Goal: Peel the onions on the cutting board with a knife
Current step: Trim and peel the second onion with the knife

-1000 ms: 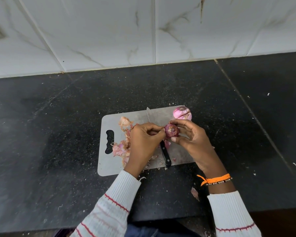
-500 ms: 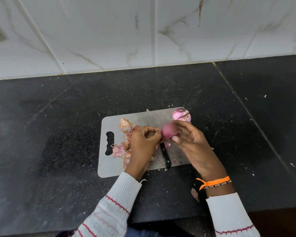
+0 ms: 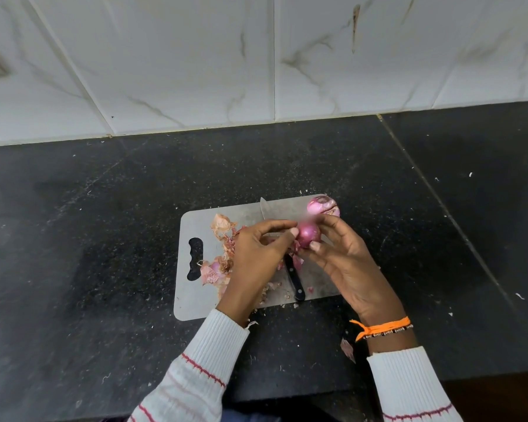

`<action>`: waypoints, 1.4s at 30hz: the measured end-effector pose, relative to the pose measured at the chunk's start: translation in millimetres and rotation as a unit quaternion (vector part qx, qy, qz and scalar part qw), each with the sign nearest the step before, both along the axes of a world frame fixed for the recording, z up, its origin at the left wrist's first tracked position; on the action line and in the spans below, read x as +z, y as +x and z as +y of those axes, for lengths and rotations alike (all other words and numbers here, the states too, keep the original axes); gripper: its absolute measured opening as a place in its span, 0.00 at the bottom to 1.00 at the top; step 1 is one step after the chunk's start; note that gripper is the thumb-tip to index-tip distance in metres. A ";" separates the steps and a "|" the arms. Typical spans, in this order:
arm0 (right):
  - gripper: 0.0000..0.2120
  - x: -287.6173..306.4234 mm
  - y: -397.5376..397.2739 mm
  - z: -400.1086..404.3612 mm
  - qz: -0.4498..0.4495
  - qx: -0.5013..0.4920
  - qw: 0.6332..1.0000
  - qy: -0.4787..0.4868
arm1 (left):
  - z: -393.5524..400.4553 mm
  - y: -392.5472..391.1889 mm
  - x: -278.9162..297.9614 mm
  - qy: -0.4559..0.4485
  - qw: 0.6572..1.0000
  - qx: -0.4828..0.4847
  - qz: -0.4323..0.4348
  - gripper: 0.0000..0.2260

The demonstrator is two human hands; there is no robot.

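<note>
A small red onion [image 3: 308, 234] is held above the grey cutting board [image 3: 195, 303] between both hands. My right hand [image 3: 345, 260] grips it from the right with thumb and fingers. My left hand [image 3: 256, 257] pinches at its left side with thumb and forefinger, where a bit of skin hangs. A second onion [image 3: 323, 206], pale pink and peeled, rests at the board's far right corner. The knife [image 3: 294, 281] lies on the board beneath my hands, black handle toward me, blade tip [image 3: 264, 207] pointing away. Nobody holds the knife.
Loose onion skins [image 3: 221, 254] are heaped on the board's left half beside its handle slot [image 3: 194, 258]. The board lies on a black stone counter [image 3: 89, 269] with small scraps scattered about; one peel piece [image 3: 347, 348] lies near the counter's front edge. A white tiled wall [image 3: 256, 62] stands behind.
The onion has been turned between my fingers, and my left thumb and forefinger have shifted their pinch on its left side. Knife, second onion and board stay put.
</note>
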State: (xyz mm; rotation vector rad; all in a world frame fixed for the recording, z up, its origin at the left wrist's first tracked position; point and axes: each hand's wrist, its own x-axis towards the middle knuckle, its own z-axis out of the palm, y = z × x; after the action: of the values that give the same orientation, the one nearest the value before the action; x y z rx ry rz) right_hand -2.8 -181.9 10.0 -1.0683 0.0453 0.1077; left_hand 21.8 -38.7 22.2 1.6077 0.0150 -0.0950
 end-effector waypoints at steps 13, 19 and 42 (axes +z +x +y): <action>0.19 -5.2 1.3 1.0 -0.013 -0.031 0.995 -0.094 | -6.8 -3.0 2.5 0.024 1.000 -0.007 0.002 0.08; 0.19 -7.9 2.3 0.3 -0.015 -0.031 0.995 -0.097 | -5.5 -2.3 -1.3 0.029 1.000 0.009 -0.008 0.10; 0.19 -7.5 1.4 1.0 0.006 -0.047 0.996 -0.080 | -4.4 -2.4 -7.8 -0.063 0.997 0.035 0.028 0.07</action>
State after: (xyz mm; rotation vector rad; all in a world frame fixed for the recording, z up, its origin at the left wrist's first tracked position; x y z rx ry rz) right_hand -1.4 -180.9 2.5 -1.2234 0.1166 0.0253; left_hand 19.5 -43.1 14.4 1.4768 0.1073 -0.0841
